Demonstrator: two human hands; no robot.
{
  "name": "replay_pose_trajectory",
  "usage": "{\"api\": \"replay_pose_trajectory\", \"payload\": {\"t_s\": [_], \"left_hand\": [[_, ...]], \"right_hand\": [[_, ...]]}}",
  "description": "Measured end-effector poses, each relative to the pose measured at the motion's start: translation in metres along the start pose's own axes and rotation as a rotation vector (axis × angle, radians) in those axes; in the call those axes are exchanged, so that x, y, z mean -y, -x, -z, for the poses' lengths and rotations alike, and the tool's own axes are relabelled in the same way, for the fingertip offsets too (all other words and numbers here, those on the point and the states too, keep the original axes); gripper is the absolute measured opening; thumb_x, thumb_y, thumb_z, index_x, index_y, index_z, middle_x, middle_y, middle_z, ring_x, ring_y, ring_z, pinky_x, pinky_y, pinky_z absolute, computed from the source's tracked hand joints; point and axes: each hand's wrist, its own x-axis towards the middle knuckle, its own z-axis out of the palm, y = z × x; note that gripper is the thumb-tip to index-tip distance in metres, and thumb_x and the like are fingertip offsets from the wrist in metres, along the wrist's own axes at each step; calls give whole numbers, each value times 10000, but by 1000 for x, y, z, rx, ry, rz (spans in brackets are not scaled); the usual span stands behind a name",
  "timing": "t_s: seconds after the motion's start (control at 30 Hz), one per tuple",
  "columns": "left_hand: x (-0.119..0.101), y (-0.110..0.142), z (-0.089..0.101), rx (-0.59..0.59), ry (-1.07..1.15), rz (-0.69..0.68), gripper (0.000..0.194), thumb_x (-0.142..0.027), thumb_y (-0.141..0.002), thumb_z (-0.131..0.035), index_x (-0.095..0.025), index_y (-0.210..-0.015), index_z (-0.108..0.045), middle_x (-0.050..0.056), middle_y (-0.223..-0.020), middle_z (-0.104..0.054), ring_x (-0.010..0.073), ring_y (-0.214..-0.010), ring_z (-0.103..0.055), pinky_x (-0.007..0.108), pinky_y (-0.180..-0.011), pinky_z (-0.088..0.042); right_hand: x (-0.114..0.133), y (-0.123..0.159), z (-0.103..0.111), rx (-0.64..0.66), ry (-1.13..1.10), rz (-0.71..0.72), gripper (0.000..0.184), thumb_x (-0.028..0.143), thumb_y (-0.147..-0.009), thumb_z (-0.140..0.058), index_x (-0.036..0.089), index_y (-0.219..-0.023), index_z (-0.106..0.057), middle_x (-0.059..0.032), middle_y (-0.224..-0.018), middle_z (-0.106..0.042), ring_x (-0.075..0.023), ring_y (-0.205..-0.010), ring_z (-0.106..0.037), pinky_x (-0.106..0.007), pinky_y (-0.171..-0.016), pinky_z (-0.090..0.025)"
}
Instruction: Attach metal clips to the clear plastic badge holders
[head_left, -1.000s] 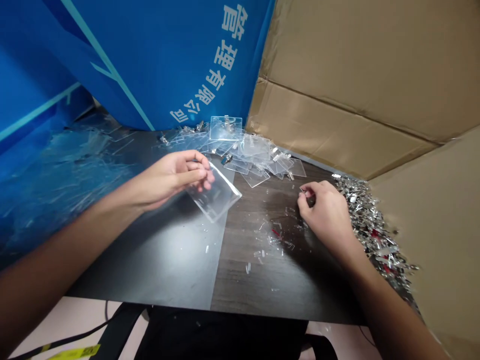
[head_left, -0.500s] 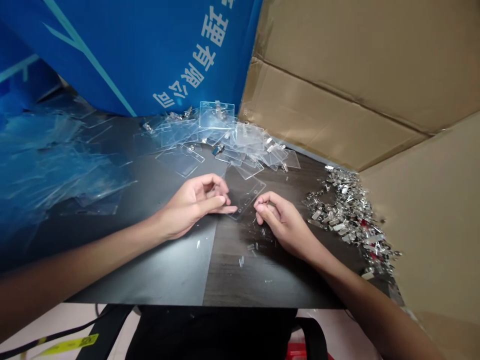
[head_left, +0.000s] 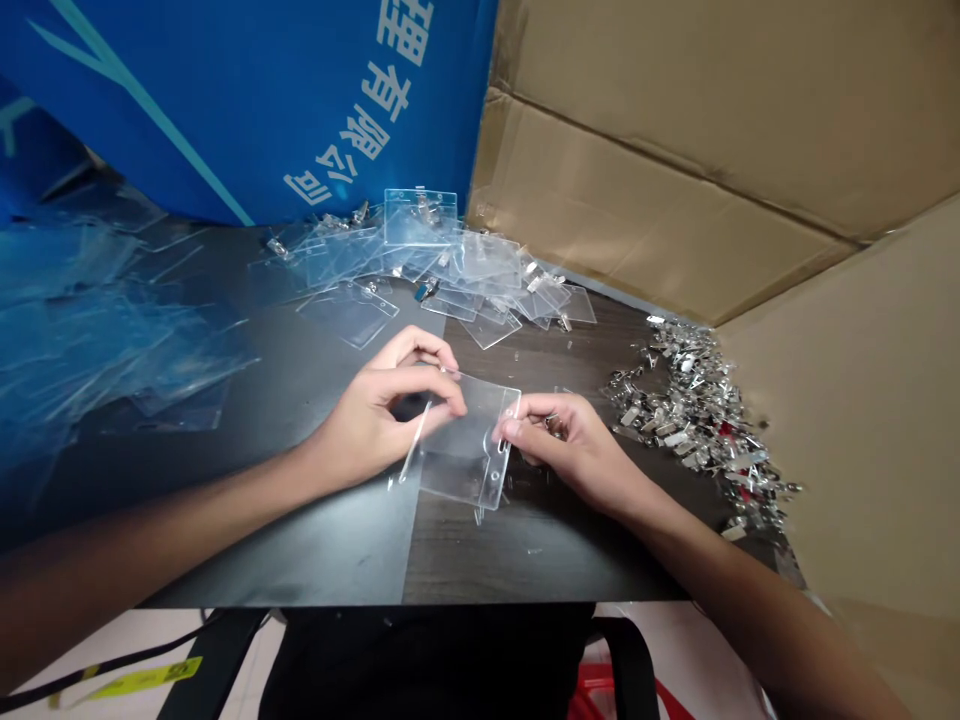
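Observation:
A clear plastic badge holder [head_left: 469,455] is raised above the tabletop between my two hands, its slotted and punched edge facing right. My left hand [head_left: 390,400] curls around the holder's left side, thumb and fingers gripping it. At the slotted edge, my right hand [head_left: 574,440] pinches with thumb and index finger. Small metal clips [head_left: 556,425] partly show inside the curled fingers of that hand; how many is hidden.
Clear badge holders with clips [head_left: 480,275] are heaped at the back. More blue-tinted holders [head_left: 127,330] pile up at left. Loose metal clips [head_left: 694,400] lie along the right, beside a cardboard wall [head_left: 847,400]. A blue printed sheet [head_left: 247,90] stands behind.
The badge holder, low between my hands before, is now lifted and turned with its slotted edge to the right. My right hand has closed on that edge; my left grips the other side.

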Motion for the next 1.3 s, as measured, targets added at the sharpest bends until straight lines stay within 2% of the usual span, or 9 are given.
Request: {"api": "replay_pose_trajectory", "payload": {"t_s": [0.17, 0.27, 0.33, 0.5, 0.7, 0.9, 1.1, 1.2, 1.3], "left_hand": [[-3, 0, 7, 124, -79, 47, 429, -87, -1050, -516, -272, -1088, -902, 90, -1375, -764, 239, -1284, -739, 475, -1185, -589], [-10, 3, 2, 204, 20, 169, 216, -251, -1045, -665, -228, -1168, -841, 125, -1488, -737, 312, -1404, -701, 539, -1231, -572], [-15, 5, -4, 231, 107, 281, 255, -332, -965, -803, -194, -1177, -763, 165, -1529, -702, 335, -1392, -710, 536, -1198, -608], [-16, 6, -13, 234, 294, 439, 338, -315, -906, -862, -194, -1135, -646, 138, -1324, -761, 263, -1262, -770, 489, -1203, -612], [-20, 4, -10, 235, 385, 513, 357, -176, -844, -845, -222, -1062, -566, 128, -1319, -785, 260, -1272, -792, 450, -1157, -639], [-21, 2, 1, 168, 397, 514, 315, -137, -878, -782, -228, -1070, -550, 165, -1457, -772, 308, -1349, -772, 498, -1164, -632], [-10, 3, 1, 112, 503, 448, 346, -143, -934, -749, -213, -1212, -555, 169, -1385, -789, 297, -1305, -787, 541, -1197, -613], [-8, 2, 2, 96, 498, 452, 442, -148, -900, -813, -204, -1253, -552, 162, -1314, -788, 287, -1247, -794, 506, -1139, -648], [-7, 0, 4, 79, 465, 466, 493, -166, -880, -851, -204, -1258, -536, 125, -1214, -776, 258, -1108, -808, 470, -1034, -687]], "right_hand": [[-6, 2, -5, -140, 47, 108, 294, 426, -969, -788, 192, -799, -733, 87, -614, -364, -104, -564, -272, -288, -554, -254], [-7, 5, -11, -166, 130, 214, 184, 300, -1004, -741, 183, -867, -773, 86, -623, -383, -100, -563, -301, -282, -559, -272], [-9, 7, -15, -165, 179, 279, 170, 258, -1014, -735, 185, -866, -778, 80, -637, -408, -100, -576, -336, -279, -569, -291], [-15, 7, -16, -161, 253, 362, 170, 225, -1026, -734, 193, -870, -793, 63, -653, -475, -112, -600, -401, -283, -598, -336], [-13, 5, -13, -68, 145, 196, 139, 326, -1022, -754, 235, -1043, -857, 49, -686, -478, -146, -630, -421, -300, -642, -376], [-17, 2, -5, -15, -96, 71, 310, 433, -1064, -695, 237, -1253, -844, 5, -821, -625, -175, -785, -553, -328, -766, -438], [-23, -2, -7, 0, -315, -4, 442, 607, -1092, -640, 188, -1079, -782, -4, -830, -650, -159, -746, -634, -325, -747, -476], [-20, 0, -7, -12, -301, 18, 462, 636, -1121, -574, 228, -912, -626, 20, -729, -643, -157, -660, -615, -325, -712, -485], [-15, 4, -7, -21, -305, 13, 409, 588, -1145, -527, 269, -894, -476, 29, -708, -673, -172, -640, -630, -326, -689, -484]]}}
